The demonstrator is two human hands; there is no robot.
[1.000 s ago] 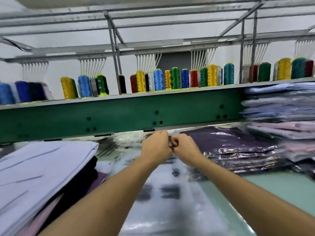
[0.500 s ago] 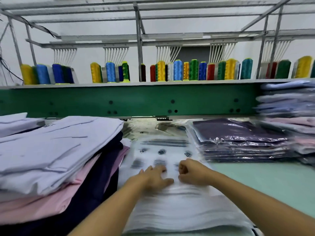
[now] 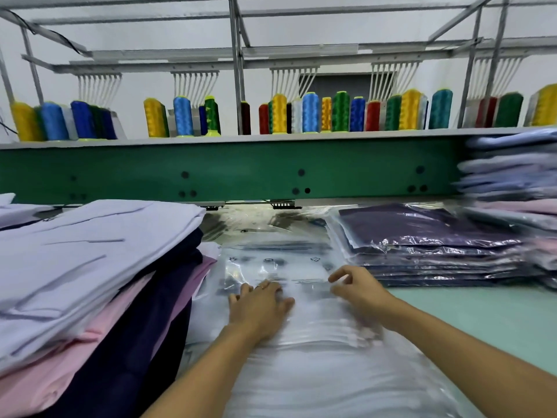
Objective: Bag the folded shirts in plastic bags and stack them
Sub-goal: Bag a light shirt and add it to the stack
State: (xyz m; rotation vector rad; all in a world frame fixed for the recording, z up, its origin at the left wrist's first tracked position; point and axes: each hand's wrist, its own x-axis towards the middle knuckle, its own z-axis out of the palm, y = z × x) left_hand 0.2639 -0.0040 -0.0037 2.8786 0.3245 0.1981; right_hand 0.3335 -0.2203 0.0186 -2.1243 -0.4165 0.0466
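Right hand (image 3: 358, 286) now farther from left hand (image 3: 259, 306), over clear printed bags (image 3: 316, 372).

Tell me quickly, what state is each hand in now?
Left hand: open, flat on the clear printed plastic bag.
Right hand: fingers curled; grip cannot be told.

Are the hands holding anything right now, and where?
Left hand only presses flat on the top plastic bag; right hand curls at its far edge, pinch unclear.

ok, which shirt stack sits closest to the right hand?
The dark purple bagged stack, just beyond the right hand; the lavender-topped pile lies far left, the blue-pink stack farther right.
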